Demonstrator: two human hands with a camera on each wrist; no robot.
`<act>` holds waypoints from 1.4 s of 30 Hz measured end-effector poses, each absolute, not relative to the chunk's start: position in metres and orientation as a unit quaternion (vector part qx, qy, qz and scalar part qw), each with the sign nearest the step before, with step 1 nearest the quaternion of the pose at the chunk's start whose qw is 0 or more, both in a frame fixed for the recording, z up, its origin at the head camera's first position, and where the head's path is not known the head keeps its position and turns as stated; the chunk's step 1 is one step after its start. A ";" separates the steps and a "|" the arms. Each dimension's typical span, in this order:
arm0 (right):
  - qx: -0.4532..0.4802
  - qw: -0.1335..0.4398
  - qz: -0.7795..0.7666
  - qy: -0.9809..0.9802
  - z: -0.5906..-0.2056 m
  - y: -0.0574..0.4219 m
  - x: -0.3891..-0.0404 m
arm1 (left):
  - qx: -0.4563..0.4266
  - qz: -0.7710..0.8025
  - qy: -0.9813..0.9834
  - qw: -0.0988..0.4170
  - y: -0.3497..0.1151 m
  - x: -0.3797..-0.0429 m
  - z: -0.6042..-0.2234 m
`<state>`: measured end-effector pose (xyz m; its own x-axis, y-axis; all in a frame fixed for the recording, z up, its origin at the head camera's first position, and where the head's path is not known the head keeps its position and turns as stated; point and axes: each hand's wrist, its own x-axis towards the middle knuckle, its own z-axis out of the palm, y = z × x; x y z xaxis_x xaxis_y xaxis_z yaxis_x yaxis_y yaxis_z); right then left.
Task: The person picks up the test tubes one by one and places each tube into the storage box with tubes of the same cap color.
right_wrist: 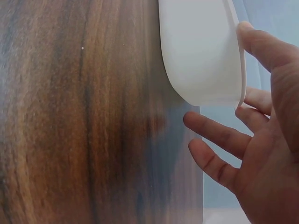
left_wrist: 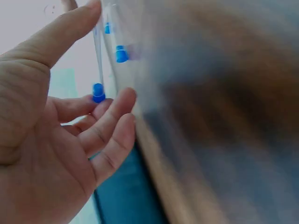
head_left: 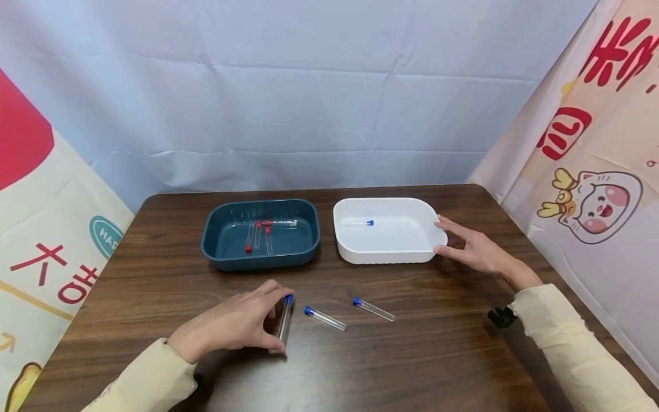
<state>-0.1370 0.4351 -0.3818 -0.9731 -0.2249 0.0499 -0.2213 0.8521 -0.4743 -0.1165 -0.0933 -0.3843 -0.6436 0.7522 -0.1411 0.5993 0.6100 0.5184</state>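
My left hand holds a clear test tube with a blue cap between thumb and fingers, low over the table. In the left wrist view its blue cap is at the fingertips. Just right of it lie two more blue-capped test tubes, a nearer one and a farther one. My right hand touches the right end of a white tray, thumb at the rim and the lower fingers spread away. Inside that tray lies one blue-capped tube.
A dark teal tray left of the white one contains several red-capped test tubes. Both trays stand toward the back of the brown wooden table. A pale cloth hangs behind, and printed cloths flank both sides.
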 end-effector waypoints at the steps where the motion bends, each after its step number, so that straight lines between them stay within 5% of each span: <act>1: -0.115 0.003 -0.246 0.962 -0.382 0.435 -0.137 | 0.387 0.219 0.879 0.171 -0.091 -0.118 -0.382; 20: -0.119 -0.006 -0.247 0.962 -0.381 0.436 -0.136 | 0.418 0.223 0.866 0.158 -0.018 -0.161 -0.331; 42: -0.111 0.006 -0.250 0.962 -0.383 0.436 -0.138 | 0.413 0.224 0.869 0.153 0.058 -0.217 -0.325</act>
